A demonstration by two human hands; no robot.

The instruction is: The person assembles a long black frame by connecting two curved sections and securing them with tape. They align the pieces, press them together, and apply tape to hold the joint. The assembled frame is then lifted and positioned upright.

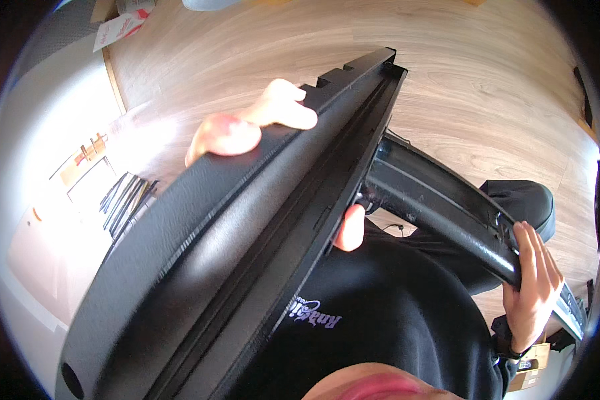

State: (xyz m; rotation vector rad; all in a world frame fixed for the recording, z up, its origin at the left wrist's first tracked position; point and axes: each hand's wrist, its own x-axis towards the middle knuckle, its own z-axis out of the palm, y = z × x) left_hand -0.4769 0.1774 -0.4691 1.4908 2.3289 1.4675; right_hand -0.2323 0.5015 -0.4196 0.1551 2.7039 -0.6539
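Note:
A large black panel-like housing (247,220) with a curved rim and long grooves runs slantwise from the lower left to the upper middle, close before me. My left hand (250,123) grips it: the fingers curl over its left edge, and a fingertip shows at the right edge. The panel hides the palm and the left arm. From the panel's right side a black stand-like column (433,200) slopes down to the right. Wrapped over the column's lower end is my right hand (532,287), with a dark band at the wrist. A greyish flat piece (570,312) shows beyond that hand.
Light wood-look flooring (473,100) spreads beyond the panel. Several dark long strips (128,200) and a small wooden item (80,167) lie to the left. A white and red package (121,30) is at the far left, a wooden box (535,363) at lower right. My dark-clothed knee (527,200) is beside the column.

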